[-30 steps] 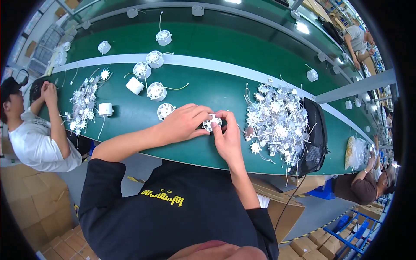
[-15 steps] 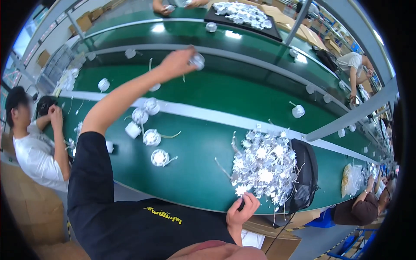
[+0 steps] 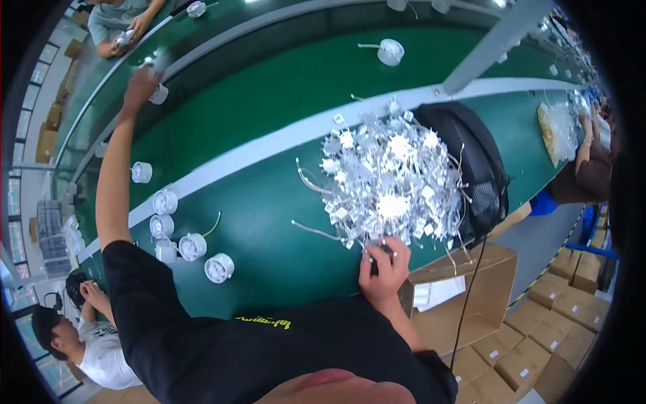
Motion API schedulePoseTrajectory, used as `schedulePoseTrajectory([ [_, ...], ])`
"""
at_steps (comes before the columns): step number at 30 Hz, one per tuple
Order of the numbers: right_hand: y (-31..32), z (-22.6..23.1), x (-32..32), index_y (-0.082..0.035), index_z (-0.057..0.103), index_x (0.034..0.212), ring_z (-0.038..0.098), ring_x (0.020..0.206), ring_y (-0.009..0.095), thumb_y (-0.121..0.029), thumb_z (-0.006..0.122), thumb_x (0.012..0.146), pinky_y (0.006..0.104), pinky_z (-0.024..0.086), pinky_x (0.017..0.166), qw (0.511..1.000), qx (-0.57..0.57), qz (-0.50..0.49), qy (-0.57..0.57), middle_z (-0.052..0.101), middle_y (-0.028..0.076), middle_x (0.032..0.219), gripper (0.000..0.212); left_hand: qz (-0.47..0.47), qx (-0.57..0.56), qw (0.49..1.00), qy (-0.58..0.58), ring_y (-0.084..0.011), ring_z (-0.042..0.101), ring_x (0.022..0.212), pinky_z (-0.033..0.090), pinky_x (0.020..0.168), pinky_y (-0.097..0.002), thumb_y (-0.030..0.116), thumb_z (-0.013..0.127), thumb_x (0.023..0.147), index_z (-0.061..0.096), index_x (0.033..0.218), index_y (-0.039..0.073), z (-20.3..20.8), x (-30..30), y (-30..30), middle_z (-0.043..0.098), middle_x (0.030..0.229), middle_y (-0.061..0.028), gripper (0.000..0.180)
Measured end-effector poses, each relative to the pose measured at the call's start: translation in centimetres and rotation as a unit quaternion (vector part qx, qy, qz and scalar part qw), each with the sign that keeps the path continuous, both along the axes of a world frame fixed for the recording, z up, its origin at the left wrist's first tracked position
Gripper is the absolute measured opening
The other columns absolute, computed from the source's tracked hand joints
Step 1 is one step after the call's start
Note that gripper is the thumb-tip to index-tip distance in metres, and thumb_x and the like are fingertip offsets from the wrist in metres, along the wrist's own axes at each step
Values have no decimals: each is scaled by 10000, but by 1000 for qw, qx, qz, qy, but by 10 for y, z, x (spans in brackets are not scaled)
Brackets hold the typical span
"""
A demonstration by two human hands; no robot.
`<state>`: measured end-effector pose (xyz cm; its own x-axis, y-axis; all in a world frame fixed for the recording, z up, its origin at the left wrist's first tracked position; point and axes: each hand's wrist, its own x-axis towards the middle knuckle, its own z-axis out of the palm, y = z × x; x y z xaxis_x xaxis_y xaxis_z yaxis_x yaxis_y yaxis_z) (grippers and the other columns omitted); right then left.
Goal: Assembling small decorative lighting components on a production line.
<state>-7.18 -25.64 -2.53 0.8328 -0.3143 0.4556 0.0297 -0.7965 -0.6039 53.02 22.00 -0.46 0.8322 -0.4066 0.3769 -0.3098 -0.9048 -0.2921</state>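
Observation:
My left arm stretches far over the green conveyor belt [image 3: 282,94]. My left hand [image 3: 140,86] is smeared by motion, beside a round white housing [image 3: 159,94]; whether its fingers grip that housing is unclear. Bent fingers of my right hand [image 3: 385,269] press into the near edge of a heap of small white star-shaped boards with wires [image 3: 390,175]; what lies between them is hidden. Several round white housings stand on the green table at the left, among them one with a yellowish wire [image 3: 193,247] and one nearest me [image 3: 219,268].
A black mesh bag [image 3: 464,148] stands against the heap's right side. An open cardboard box [image 3: 471,289] sits below the table edge. A grey post [image 3: 491,47] rises at the right. Co-workers sit at left [image 3: 101,357], far left [image 3: 124,27] and right [image 3: 592,161].
The view has turned and shifted. My left hand, which held a white housing over the belt, has moved farther left. My right hand stays at the heap's near edge.

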Motion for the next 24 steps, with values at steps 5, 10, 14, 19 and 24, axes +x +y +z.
schedulePoseTrajectory([
  [5,-1,-4,0,-65,694,995,600,975,380,17,722,778,459,509,840,998,-10,42,-48,642,131,1086,233,50,-23,980,192,-427,637,1141,546,944,-496,239,715,860,608,1298,121,4,-111,-2,596,1301,-237,467],
  [10,-5,1,-3,-39,690,1004,605,964,359,25,702,816,433,509,820,994,27,66,-89,648,132,1041,199,-5,-87,955,285,-409,651,1074,536,927,-472,201,726,835,623,1262,128,66,-254,-100,620,1170,-207,445],
  [14,-3,13,-3,-14,690,1022,626,866,307,24,696,841,394,515,741,994,67,85,-34,654,130,976,184,-97,-138,915,367,-394,641,1054,527,916,-459,234,746,840,613,1261,131,94,-399,-186,611,1161,-161,453],
  [19,-6,23,12,13,693,1026,624,702,234,40,671,880,321,491,624,982,96,161,-36,654,114,871,150,-131,-148,920,337,-377,637,1037,532,903,-451,210,722,879,607,1279,109,71,-483,-213,592,1209,-151,429],
  [24,0,68,30,26,694,998,629,666,222,68,637,899,300,489,606,964,170,166,-123,656,122,840,122,-210,-242,921,220,-314,664,1000,540,871,-415,178,652,955,610,1293,70,70,-531,-216,627,1151,-131,358],
])
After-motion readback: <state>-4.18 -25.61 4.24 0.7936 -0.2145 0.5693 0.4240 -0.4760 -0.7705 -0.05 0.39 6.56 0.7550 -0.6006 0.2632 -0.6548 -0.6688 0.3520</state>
